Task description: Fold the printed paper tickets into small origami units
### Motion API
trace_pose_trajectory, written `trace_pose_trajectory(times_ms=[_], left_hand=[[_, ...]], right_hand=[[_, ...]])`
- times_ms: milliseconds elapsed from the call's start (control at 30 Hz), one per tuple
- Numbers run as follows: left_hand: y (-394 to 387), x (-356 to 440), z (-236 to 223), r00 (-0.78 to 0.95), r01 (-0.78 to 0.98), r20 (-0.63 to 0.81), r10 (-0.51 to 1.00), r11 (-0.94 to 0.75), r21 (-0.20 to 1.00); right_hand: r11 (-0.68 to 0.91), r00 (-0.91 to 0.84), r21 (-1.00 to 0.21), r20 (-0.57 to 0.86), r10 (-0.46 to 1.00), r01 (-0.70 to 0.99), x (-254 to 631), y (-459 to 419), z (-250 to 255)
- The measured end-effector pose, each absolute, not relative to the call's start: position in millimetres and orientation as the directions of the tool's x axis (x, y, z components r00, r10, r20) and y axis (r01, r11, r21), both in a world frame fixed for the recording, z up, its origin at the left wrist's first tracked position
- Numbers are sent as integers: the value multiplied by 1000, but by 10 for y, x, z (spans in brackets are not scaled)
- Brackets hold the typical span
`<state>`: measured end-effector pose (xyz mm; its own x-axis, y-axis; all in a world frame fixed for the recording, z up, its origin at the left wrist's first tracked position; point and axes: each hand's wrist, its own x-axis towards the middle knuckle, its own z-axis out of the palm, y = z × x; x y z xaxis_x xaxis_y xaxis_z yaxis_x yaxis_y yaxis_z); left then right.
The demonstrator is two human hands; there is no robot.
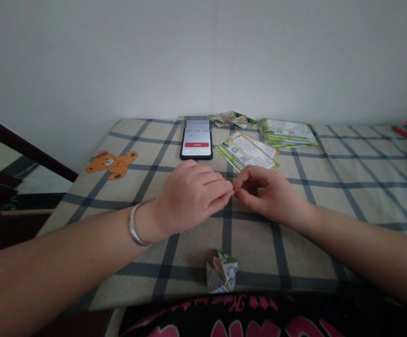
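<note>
Folded paper (222,276): on the near part of the counter (196,248), close to the edge at your lap; squat, no clear long axis, its peaks towards your hands.
Bearing: from your meeting fingertips it lies towards your body and slightly left; your left grip (198,196) is the nearer, and neither grip touches it.
Left grip: your fingers are curled over, tips together against the thumb, no gap visible.
Right grip (273,194): your thumb and index finger form a ring, tips pinched and meeting the left tips; whether anything thin sits between, you cannot tell from this view.
Cards (252,154): just beyond your right grip, overlapping, green-edged; square codes visible, text too small to read.
Stack (287,131): similar printed sheets, behind and right of the cards; text not legible.
Rear papers (233,119): creased printed pieces by the wall, between phone and stack.
Phone (196,152): flat beyond your left grip; display reads 00:12:5, last digit blurred; red button, caption illegible; top obscured.
Bear (112,164): orange figure at your left, flat on the counter.
Bracelet (133,227): silver-coloured, on your left wrist.
Garment (199,323): black, pink lettering and stars; wording not readable.
Brands: none you can confirm.
</note>
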<state>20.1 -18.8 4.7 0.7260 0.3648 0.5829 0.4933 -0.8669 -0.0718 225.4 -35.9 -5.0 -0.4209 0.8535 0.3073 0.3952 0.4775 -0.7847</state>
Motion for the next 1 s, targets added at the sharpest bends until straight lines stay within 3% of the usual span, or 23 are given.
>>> trace_pose_trajectory(times_ms=[333, 667, 1000], left_hand=[[-175, 206, 8, 722, 462, 621, 305, -881, -105], [-144, 199, 10, 677, 451, 598, 430, -884, 126], [-136, 182, 3, 637, 451, 583, 503, -858, 248]], right_hand=[[509, -439, -723, 310, 843, 468, 2212, -412, 2], [423, -396, -806, 260, 881, 414, 2232, -359, -48], [356, -380, -893, 238, 894, 276, 2284, -318, -101]])
